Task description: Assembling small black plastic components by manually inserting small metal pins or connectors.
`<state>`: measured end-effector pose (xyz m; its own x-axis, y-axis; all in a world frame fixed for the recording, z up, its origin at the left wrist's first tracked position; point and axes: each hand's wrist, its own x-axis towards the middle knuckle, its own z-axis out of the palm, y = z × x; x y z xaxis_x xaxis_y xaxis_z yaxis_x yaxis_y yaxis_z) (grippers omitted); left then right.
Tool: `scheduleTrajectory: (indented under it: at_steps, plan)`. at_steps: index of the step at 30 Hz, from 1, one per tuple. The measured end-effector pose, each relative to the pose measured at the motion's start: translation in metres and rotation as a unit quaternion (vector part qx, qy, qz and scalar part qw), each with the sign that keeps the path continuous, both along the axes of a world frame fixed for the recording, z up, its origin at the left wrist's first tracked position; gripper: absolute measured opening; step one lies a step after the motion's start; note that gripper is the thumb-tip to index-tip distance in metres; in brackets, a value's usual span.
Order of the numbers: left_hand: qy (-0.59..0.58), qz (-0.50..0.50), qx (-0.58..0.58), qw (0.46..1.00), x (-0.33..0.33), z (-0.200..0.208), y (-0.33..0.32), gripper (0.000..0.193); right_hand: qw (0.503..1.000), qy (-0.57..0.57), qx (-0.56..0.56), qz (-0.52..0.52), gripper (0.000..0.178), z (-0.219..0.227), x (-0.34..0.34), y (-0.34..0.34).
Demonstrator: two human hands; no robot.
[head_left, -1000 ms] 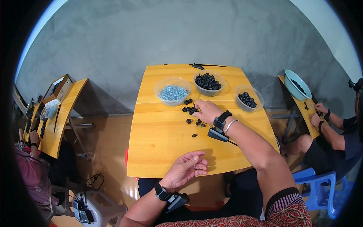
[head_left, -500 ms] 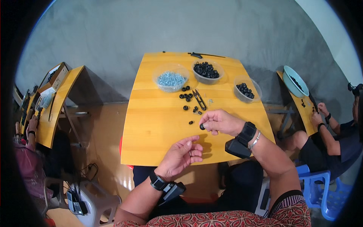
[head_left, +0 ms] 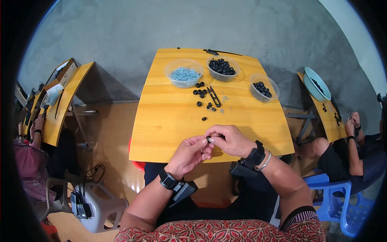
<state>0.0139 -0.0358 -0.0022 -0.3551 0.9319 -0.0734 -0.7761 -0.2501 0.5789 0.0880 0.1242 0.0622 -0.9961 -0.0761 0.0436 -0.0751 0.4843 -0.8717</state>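
A grey wall [head_left: 193, 24] fills the top of the frame, and my yellow wooden desk [head_left: 161, 133] stands in the middle. At the desk's near edge, just below the centre of the frame, my left hand [head_left: 186, 154] and my right hand [head_left: 234, 141] meet. My fingertips press together on both sides, pinching a small black piece [head_left: 209, 139] between them; I cannot tell exactly how each finger sits on it.

Above my hands lie loose black rings [head_left: 199, 92] and, just right of them, black snips [head_left: 214, 97]. Farther up, a clear bowl of bluish bits [head_left: 183, 85] stands left of a bowl of black parts [head_left: 219, 77]; a third bowl [head_left: 274, 88] sits toward the right. Other people work at desks at the left and right of the frame.
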Motion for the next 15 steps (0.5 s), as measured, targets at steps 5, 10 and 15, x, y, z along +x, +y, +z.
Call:
scheduleTrajectory:
  at_steps: [5, 10, 15]
  plan:
    - [-0.044, 0.01, 0.006, 0.999, 0.003, 0.006, 0.001, 0.018, 0.972, -0.113, -0.171, -0.118, 0.019, -0.009, -0.003, 0.025]
    - [-0.031, 0.026, 0.017, 0.999, 0.005, 0.006, 0.001, 0.019, 0.921, -0.111, -0.348, -0.135, 0.014, -0.014, 0.001, 0.046]
    - [-0.028, 0.041, 0.032, 0.998, 0.006, 0.001, 0.0, 0.019, 0.9, -0.128, -0.404, -0.104, 0.014, 0.01, 0.019, 0.027]
